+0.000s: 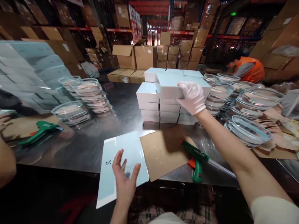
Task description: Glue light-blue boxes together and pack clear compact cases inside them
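My right hand (pixel 192 97), in a white glove, grips the front edge of a pale blue and white box (pixel 170 81) at the top of a stack of matching boxes (pixel 149 107). My bare left hand (pixel 125 175) hovers open, fingers apart, over a flat pale blue sheet (pixel 107 180) with a handwritten mark. The sheet reaches past the table's front edge. Beside it lies a brown cardboard sheet (pixel 154 155). A green glue gun (pixel 197 158) rests on the cardboard's right side, with a clear glue stick (pixel 221 168) sticking out of its back.
Stacked glass dishes (pixel 90 96) stand at the left, and more glass dishes (pixel 249 130) at the right. Another green glue gun (pixel 39 132) lies near a co-worker's arm (pixel 6 158). A tall pile of boxes (pixel 30 74) rises behind. A person in an orange vest (pixel 251 70) bends over at the back right.
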Motion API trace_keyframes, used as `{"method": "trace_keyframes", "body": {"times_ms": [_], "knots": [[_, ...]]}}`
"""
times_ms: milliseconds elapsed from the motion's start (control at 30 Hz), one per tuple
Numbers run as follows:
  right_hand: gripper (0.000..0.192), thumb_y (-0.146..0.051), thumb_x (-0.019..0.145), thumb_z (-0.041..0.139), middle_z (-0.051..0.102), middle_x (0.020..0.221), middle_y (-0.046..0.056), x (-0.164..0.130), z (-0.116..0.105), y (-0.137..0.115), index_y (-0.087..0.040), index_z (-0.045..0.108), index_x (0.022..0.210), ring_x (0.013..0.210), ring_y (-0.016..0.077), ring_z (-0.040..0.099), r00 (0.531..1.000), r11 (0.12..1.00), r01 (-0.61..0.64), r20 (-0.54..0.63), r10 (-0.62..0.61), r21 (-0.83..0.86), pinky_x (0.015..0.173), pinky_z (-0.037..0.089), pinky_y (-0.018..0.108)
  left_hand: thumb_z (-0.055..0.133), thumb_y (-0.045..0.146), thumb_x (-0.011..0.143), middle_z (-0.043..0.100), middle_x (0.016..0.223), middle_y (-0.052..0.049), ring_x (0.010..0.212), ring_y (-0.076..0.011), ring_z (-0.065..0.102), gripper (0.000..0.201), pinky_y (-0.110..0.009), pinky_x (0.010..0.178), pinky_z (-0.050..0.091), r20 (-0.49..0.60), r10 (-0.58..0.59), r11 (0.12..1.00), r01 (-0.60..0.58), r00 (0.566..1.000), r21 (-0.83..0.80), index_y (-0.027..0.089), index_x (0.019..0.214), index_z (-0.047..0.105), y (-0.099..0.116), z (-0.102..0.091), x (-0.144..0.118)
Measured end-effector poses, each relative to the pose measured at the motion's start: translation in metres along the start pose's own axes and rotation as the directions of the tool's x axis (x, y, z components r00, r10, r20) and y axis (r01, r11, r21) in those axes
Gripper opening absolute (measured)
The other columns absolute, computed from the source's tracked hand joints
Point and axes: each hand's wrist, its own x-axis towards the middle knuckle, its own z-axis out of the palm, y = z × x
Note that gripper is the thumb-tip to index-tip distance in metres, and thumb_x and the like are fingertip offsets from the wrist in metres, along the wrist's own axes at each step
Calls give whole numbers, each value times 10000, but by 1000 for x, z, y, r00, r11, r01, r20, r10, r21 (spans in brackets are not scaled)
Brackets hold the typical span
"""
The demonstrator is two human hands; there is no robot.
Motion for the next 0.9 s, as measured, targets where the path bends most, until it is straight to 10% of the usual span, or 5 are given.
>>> {"method": "trace_keyframes", "body": {"times_ms": [133,333,533,700,900], "knots": [[640,-193,957,588,508,1537,273,42,32,11,-31,432,1556,1379,419,489,974,997,-78,213,79,-15,1134,376,597,492,770,904,557,1478,-260,1429,-486,484,830,-671,1194,374,-63,-97,798,115,993,591,141,1441,555,-12,-48,40],[661,-318,1036,478,374,1656,290,-5,28,-34,-17,353,1610,1551,460,286,967,968,-252,29,252,-17,1213,176,758,512,727,868,460,1493,-363,1380,-591,434,870,-709,1005,482,-114,-431,438,318,895,841,19,1366,591,-44,-62,78],[372,-208,993,543,712,1347,144,-185,2,-132,-178,619,1356,1315,326,613,997,909,75,-53,-58,411,1067,502,510,586,613,898,627,1393,-280,1180,-501,648,766,-581,905,537,-162,-280,560,298,946,773,132,1488,505,-15,-60,64],[523,-143,992,548,710,1335,138,-226,-41,-159,-231,522,1507,1287,296,636,980,833,-75,-116,164,548,1053,533,484,682,674,871,785,1104,-49,602,-200,684,550,-303,624,513,138,-26,808,-61,990,586,300,1274,680,34,-31,15],[190,-324,1026,574,767,1037,104,-229,-69,-131,-214,707,1107,974,257,728,907,565,-417,290,305,712,916,591,417,768,477,902,827,935,-29,766,-219,787,239,-244,673,576,607,242,907,-398,757,135,275,1030,755,23,-17,-18]]}}
